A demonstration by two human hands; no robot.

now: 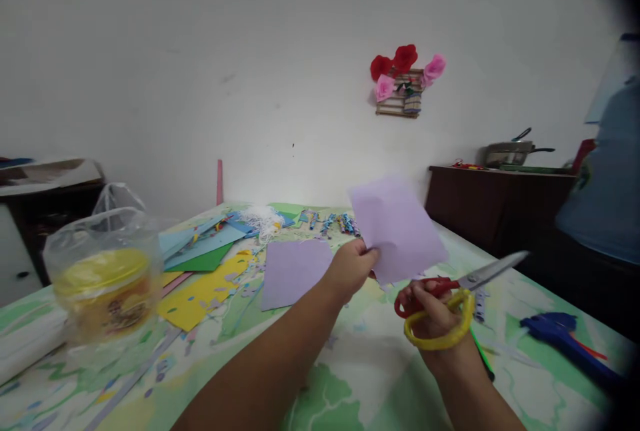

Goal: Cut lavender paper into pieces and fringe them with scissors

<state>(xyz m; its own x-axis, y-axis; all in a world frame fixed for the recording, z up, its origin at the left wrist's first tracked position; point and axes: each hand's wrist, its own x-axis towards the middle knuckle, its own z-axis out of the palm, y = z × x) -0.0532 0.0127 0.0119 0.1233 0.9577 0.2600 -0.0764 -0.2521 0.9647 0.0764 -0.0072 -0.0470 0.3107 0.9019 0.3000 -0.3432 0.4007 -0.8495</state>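
Observation:
My left hand (350,270) pinches the lower left edge of a sheet of light purple paper (397,228), raised above the table. In my right hand (434,308) is a pair of scissors (463,294) with one red and one yellow handle. The blades point up to the right, past the paper's lower right corner and apart from it. They look closed or nearly so. Another purple sheet (295,274) lies flat on the table, left of the raised one.
Yellow paper (200,301), a green sheet (205,258) and small scraps lie left. A bagged tub (107,291) with a yellow lid stands at the far left. A blue glue gun (565,341) lies right. A person (605,171) stands at the right edge.

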